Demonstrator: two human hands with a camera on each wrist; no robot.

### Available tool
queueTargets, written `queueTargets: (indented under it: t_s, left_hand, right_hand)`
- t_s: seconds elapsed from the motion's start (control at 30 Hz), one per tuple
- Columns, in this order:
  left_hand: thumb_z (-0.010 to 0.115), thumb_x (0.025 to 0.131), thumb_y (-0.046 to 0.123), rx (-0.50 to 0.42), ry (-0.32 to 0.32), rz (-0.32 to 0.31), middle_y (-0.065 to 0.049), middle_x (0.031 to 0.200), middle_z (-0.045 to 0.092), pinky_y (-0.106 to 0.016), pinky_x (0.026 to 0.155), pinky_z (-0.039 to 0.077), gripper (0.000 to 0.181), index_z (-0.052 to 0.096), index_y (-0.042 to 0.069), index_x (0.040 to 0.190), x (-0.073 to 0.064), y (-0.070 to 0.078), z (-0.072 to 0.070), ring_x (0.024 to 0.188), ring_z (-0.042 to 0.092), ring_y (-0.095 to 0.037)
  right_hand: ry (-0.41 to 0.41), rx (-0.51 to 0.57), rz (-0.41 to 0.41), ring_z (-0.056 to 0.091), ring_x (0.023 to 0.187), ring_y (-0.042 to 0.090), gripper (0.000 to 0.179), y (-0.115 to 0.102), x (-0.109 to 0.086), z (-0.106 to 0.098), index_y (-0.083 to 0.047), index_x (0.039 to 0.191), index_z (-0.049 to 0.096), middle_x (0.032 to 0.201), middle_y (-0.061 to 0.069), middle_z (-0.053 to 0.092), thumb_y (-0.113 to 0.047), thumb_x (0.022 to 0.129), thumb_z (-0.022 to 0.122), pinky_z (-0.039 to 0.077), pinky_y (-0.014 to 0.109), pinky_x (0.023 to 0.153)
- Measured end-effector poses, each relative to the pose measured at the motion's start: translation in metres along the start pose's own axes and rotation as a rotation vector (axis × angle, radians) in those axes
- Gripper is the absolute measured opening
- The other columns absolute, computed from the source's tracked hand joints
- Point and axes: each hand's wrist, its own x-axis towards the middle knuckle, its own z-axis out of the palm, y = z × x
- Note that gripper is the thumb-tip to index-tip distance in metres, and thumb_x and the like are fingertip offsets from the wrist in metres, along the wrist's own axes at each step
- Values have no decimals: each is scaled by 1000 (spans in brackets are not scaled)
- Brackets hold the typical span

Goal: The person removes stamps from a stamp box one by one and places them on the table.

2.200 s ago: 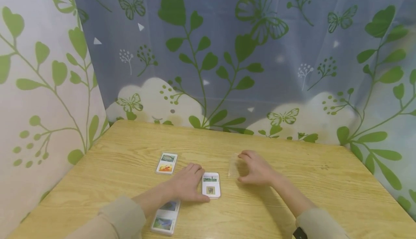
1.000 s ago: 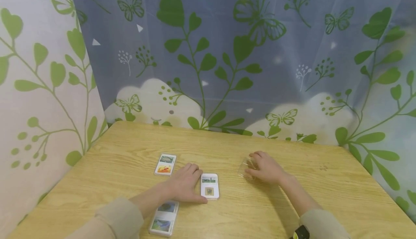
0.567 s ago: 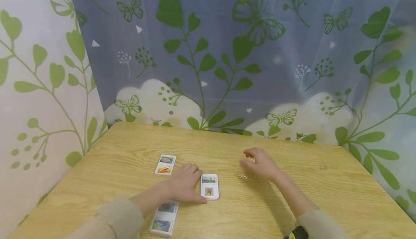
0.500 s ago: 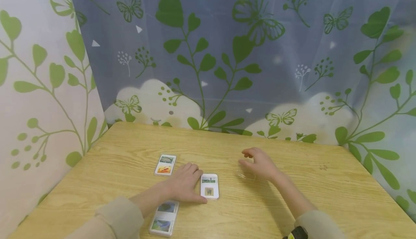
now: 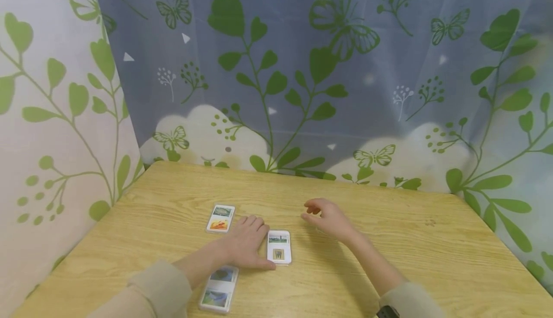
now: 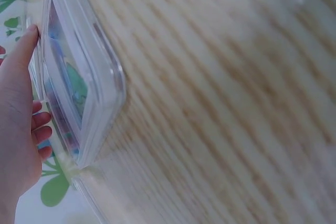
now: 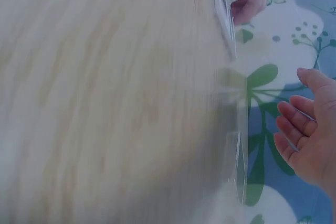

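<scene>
My left hand lies on the table at the left side of a flat case of picture cards; its thumb is at the lower edge. Another picture-card case lies partly behind the left forearm, and a third card case is farther back on the left. In the left wrist view a clear case with a picture fills the space beside the left hand. My right hand hovers right of the middle case, fingers loosely bent and holding nothing. Below it in the right wrist view is a clear plastic piece.
The wooden table reaches back to a leaf-patterned curtain, which also hangs at both sides. A dark band sits on the right wrist. The clear piece barely shows against the wood in the head view.
The right hand held a clear plastic piece, shifted it rightward and set it down, then let go and moved left towards the middle case. The left hand has stayed in place.
</scene>
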Motion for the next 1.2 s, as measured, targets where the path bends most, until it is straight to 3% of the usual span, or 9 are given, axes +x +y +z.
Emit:
queueTargets:
  t_s: [0.23,0.57,0.77,1.2]
  left_hand:
    - [45,75,76,-12,-13,-9,-8,118,47,-42,99,34,92,47,1,128,-1,0,-2,109,41,-22]
    - [45,75,75,-17,-21,-12,-9,120,48,-43,100,34,92,47,1,129,-1,1,-2,112,41,-23]
    - [46,76,74,-25,-14,-3,-9,119,47,-43,99,34,91,47,0,128,-1,2,-3,110,41,-23]
    - [46,77,73,-11,-27,-6,-8,117,47,-42,98,36,89,47,0,127,-1,2,-5,107,41,-22]
  right_hand:
    - [-29,35,19,55,85,17,33,-6,0,9,1,107,63,88,1,62,-25,86,64,48,31,70]
    - [-52,101,52,58,87,17,39,-9,2,19,-1,109,63,93,3,63,-33,86,65,50,32,72]
    - [-110,179,84,58,89,19,41,-8,2,25,-1,109,62,96,5,63,-35,86,65,50,33,74]
    - [-133,167,126,54,81,15,30,-2,3,33,-7,96,67,89,0,63,-34,86,65,47,30,67]
